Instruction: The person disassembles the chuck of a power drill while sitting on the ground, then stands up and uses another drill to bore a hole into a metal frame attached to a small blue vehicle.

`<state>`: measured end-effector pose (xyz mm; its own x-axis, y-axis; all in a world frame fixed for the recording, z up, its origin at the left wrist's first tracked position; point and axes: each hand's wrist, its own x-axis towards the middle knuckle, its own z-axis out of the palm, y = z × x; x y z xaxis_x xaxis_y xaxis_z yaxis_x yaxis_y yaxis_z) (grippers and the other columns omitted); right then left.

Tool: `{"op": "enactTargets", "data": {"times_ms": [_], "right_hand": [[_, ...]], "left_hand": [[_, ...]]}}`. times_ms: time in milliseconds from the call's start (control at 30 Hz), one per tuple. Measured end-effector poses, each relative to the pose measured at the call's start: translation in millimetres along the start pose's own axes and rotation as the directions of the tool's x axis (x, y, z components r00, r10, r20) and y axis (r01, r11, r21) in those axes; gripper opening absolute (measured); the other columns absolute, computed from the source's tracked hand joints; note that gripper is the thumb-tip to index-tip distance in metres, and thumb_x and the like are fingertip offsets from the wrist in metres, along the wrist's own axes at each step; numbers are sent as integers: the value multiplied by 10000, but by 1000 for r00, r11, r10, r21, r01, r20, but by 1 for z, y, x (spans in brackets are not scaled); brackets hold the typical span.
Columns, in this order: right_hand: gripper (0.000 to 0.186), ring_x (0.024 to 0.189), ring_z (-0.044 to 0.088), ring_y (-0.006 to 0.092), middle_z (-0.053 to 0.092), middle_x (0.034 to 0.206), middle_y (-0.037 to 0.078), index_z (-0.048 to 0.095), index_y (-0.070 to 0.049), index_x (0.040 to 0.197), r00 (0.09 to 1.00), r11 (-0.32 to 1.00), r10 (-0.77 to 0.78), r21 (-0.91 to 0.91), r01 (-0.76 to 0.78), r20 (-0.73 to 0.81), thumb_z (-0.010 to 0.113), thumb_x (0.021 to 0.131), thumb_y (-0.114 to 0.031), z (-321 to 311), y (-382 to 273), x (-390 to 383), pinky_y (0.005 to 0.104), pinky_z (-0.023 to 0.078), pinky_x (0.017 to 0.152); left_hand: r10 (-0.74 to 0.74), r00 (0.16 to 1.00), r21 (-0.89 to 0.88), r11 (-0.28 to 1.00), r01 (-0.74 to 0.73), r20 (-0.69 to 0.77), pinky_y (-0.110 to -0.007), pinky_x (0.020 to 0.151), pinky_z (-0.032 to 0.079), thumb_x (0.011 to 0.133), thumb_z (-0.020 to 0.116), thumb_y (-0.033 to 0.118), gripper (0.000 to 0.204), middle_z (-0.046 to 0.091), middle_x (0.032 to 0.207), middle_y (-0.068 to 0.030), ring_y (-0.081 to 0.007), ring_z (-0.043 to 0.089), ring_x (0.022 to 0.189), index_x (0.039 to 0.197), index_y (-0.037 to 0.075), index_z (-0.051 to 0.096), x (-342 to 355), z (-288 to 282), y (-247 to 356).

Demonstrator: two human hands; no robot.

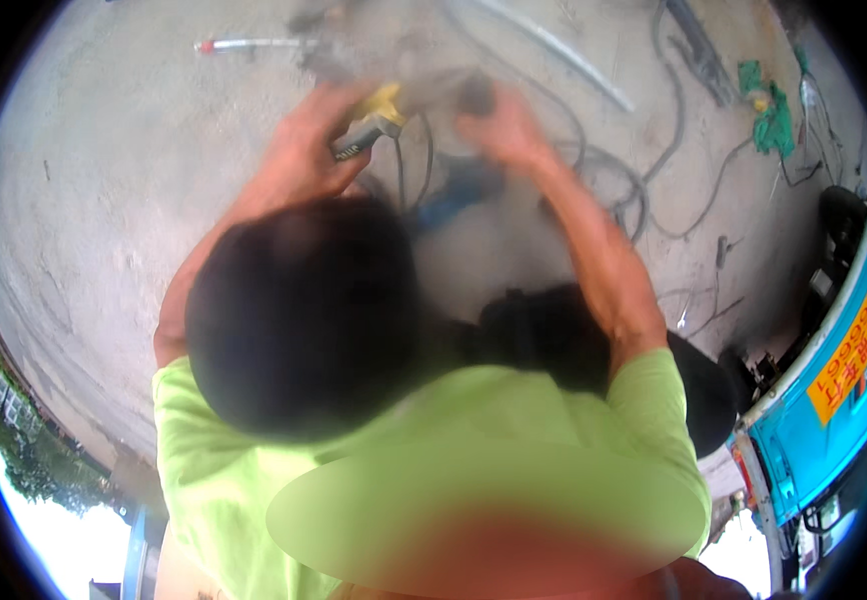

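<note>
Green shirt (pixel 514 415) nearest, left fingers (pixel 342 102) clasp a lettered yellow tool (pixel 381 116); unclear whether right fingers (pixel 478 126) grip.

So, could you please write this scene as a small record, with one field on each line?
Left hand: the left hand grips a yellow-and-dark tool
Right hand: the right hand is at a dark blurred object; its grip cannot be told
Near the hands: a blue object, blurred, on the ground
Ground: grey, with a cable in loops
Upper left: a red-tipped rod
Upper right: a green crumpled material
Right edge: a blue panel with an orange sign
Clothing: lime-green shirt
</note>
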<state>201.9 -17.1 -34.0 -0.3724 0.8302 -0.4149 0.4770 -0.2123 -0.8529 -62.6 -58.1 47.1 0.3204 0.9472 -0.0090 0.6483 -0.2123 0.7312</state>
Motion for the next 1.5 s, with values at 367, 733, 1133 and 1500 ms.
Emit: {"op": "enactTargets", "data": {"times_ms": [367, 733, 1133, 1500], "right_hand": [[411, 800, 695, 212, 731, 959, 130, 687, -7, 1130, 999, 1000, 4, 26, -5, 36, 744, 802, -247, -3, -9, 3, 374, 559, 706], [414, 826, 681, 233, 729, 973, 136, 690, -24, 1126, 999, 999, 23, 30, -24, 33, 756, 826, -302, -1, 2, 8, 374, 565, 763], [447, 968, 688, 262, 729, 1032, 156, 670, -19, 1162, 996, 999, 3, 38, -7, 94, 757, 801, -269, -5, -16, -2, 388, 537, 847], [478, 1006, 694, 260, 721, 1087, 174, 639, -17, 1222, 957, 960, -281, 13, 281, 75, 761, 806, -220, 17, -10, 40, 396, 532, 874]], "left_hand": [[176, 967, -84, 978, -193, -183, -376, 836, 564, 739, 726, -46, 671, 628, 1164, -174, -377, 668, 1012, 1366, 118, 556, -13, 32, -21], [-329, 944, 211, 926, 315, 36, -443, 942, 505, 822, 782, 170, 610, 623, 1172, -196, -389, 627, 1111, 1374, 79, 541, -23, 19, -57], [61, 988, -55, 997, -54, 140, -411, 923, 502, 833, 791, 257, 542, 601, 1201, -138, -308, 605, 1066, 1297, 47, 605, 45, 36, -13], [-179, 982, 29, 984, 178, 64, -417, 817, 509, 758, 822, 478, 584, 634, 993, -167, -323, 631, 952, 1073, 12, 666, 79, 45, -24]]}}
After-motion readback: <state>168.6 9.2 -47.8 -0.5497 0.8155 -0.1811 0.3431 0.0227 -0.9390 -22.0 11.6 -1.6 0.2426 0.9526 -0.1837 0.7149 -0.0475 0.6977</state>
